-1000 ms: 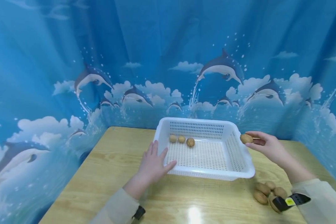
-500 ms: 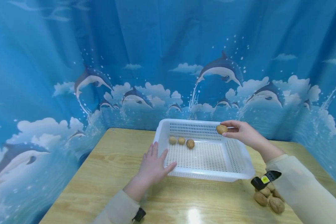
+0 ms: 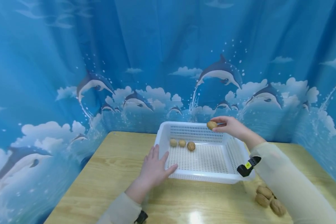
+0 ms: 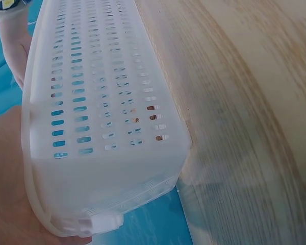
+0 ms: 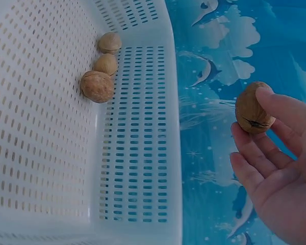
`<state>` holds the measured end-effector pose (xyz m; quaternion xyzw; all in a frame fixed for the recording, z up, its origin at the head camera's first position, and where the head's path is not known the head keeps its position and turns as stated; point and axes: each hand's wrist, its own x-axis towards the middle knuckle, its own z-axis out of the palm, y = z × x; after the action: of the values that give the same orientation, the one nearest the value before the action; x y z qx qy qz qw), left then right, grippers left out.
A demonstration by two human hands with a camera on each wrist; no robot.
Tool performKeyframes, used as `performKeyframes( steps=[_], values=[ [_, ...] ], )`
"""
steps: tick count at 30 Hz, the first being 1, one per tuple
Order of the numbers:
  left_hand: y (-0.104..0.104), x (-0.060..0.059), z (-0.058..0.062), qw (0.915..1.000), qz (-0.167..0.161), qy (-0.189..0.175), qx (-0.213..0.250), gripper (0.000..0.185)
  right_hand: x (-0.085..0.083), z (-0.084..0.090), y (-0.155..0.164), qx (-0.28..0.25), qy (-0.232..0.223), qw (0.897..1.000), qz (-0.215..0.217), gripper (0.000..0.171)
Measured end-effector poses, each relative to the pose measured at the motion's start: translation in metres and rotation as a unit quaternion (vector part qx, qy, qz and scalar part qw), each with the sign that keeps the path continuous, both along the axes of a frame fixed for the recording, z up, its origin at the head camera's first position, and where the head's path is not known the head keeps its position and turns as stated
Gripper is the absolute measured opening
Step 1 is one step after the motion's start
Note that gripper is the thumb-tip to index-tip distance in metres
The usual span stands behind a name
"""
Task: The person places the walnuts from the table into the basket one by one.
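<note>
While left hand [image 3: 154, 169] flat against perforated white plastic basket [image 3: 201, 179], wrinkled oval walnut [image 3: 212, 125] in right hand's [image 3: 231, 127] pinching grip.

Your basket [image 3: 240, 174] sits on the bench [image 3: 109, 174], toward its far edge, with the curtain [image 3: 156, 62] right behind it. Three walnuts [image 3: 182, 144] lie in a row inside, near the far left corner. Your left hand [image 3: 154, 169] rests on the bench against the basket's near left corner. Your right hand [image 3: 231, 127] is above the far rim, a walnut [image 3: 212, 125] in its fingers [image 5: 255, 153]. A small pile of walnuts [image 3: 266, 199] lies on the bench, right of the basket's near corner.
</note>
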<state>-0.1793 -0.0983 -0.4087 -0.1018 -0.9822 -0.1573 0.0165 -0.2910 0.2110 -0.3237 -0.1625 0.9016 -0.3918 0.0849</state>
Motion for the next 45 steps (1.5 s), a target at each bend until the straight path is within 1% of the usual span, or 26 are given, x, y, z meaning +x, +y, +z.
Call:
performKeyframes(
  steps=[2,6,10,14,16,21,25,30,33,36,39,40,42,45],
  values=[
    [-0.001,0.0,-0.001,1.0,0.001,0.001,0.003,0.076,-0.01,-0.008,-0.006,0.0,-0.005,1.0,0.003,0.056],
    [-0.003,-0.001,-0.002,1.0,0.002,0.001,0.0,0.075,-0.027,-0.027,-0.017,-0.007,-0.036,0.999,0.005,0.056],
    [-0.002,0.0,-0.002,1.0,-0.003,0.005,-0.003,0.076,-0.036,-0.046,-0.022,-0.004,-0.059,0.998,-0.004,0.055],
    [0.0,0.0,-0.002,0.9999,-0.006,0.008,-0.003,0.075,-0.04,-0.065,-0.024,0.019,-0.072,0.997,-0.015,0.051],
    [0.0,0.0,-0.002,0.9998,-0.007,0.016,-0.005,0.075,-0.042,-0.072,-0.024,0.027,-0.074,0.997,-0.019,0.049],
    [0.001,-0.002,0.001,0.9996,-0.003,0.029,-0.005,0.076,-0.047,-0.081,-0.027,0.048,-0.061,0.997,-0.012,0.047],
    [0.001,-0.002,0.002,0.9999,-0.004,0.014,-0.007,0.077,-0.05,-0.092,-0.027,0.084,-0.058,0.995,-0.004,0.047],
    [0.002,-0.002,0.0,0.9999,-0.004,0.01,-0.013,0.077,-0.051,-0.102,-0.03,0.115,-0.054,0.992,-0.003,0.044],
    [0.002,-0.001,0.001,0.9999,-0.005,0.01,-0.012,0.076,-0.053,-0.102,-0.033,0.126,-0.053,0.991,-0.002,0.043],
    [0.001,0.0,0.003,0.9998,-0.008,0.005,-0.02,0.077,-0.054,-0.103,-0.034,0.129,-0.056,0.99,0.0,0.042],
    [0.0,-0.002,0.005,0.9994,-0.008,0.0,-0.032,0.08,-0.053,-0.097,-0.034,0.119,-0.053,0.991,0.005,0.043],
    [0.0,-0.002,0.006,0.9993,-0.008,0.0,-0.037,0.081,-0.051,-0.092,-0.032,0.112,-0.051,0.992,0.003,0.043],
    [0.0,-0.004,0.009,0.9991,-0.006,0.004,-0.043,0.083,-0.046,-0.078,-0.026,0.103,-0.042,0.994,0.008,0.044],
    [0.001,-0.008,0.013,0.9989,-0.002,0.012,-0.044,0.084,-0.034,-0.05,-0.014,0.092,-0.036,0.995,0.016,0.048]
  ],
)
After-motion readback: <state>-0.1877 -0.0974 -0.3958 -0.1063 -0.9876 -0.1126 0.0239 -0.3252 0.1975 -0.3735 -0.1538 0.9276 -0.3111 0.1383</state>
